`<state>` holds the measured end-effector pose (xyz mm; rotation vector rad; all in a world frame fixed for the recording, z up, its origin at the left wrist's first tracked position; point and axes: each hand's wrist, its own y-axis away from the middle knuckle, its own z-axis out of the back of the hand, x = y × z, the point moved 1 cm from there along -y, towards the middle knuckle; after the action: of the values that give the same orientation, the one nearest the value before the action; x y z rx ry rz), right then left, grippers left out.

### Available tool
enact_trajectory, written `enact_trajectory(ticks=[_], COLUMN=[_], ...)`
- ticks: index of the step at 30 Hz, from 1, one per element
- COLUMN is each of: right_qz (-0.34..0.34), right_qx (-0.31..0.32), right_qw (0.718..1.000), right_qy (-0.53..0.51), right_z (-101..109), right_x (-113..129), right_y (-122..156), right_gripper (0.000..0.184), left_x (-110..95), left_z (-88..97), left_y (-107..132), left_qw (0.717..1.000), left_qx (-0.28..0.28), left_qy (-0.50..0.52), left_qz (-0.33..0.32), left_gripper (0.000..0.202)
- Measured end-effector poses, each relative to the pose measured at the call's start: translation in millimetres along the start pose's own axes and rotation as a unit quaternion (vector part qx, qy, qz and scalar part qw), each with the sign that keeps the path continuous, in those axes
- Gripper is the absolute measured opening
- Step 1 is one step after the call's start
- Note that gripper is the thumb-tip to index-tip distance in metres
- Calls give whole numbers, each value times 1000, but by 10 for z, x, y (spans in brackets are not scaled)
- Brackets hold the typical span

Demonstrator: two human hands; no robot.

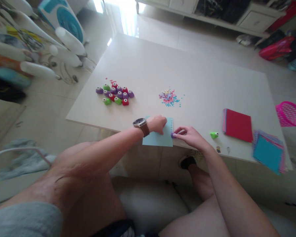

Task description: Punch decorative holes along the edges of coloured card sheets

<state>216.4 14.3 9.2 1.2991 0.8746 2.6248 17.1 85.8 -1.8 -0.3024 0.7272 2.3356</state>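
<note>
A light blue paper sheet (158, 138) lies at the near edge of the white table (187, 72), partly hanging over it. My left hand (157, 124), with a brown-strapped watch on the wrist, presses on the sheet with curled fingers. My right hand (190, 136) pinches a small purple paper punch (173, 135) at the sheet's right edge, where a row of punched holes shows. A green punch (214, 135) sits just right of my right hand.
Several purple, green and red punches (115, 94) cluster at the table's left. A heap of punched confetti (169, 97) lies mid-table. A red paper stack (237, 125) and a mixed coloured stack (268, 151) lie at right. A pink basket (290, 114) stands off the right edge.
</note>
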Motion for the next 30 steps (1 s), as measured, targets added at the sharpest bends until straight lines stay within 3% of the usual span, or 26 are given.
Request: enact_trajectory(ticks=[14,22,30], right_qz=[0,-4,-42], right_qx=[-26,-48,-31], right_qw=[1000,999,997], right_qy=[-16,-19,60], right_z=[-77,-93,-50], right_x=[13,-72,-34], right_y=[-75,-193,-323], right_gripper=[22,31,29], left_x=[-17,-144,-278], left_z=[19,85,48], left_y=[15,40,60], left_qw=[1000,1000,998], left_qx=[4,14,8], left_qy=[-15,2,-15], left_qz=[-7,27,59], left_gripper=[35,75,70])
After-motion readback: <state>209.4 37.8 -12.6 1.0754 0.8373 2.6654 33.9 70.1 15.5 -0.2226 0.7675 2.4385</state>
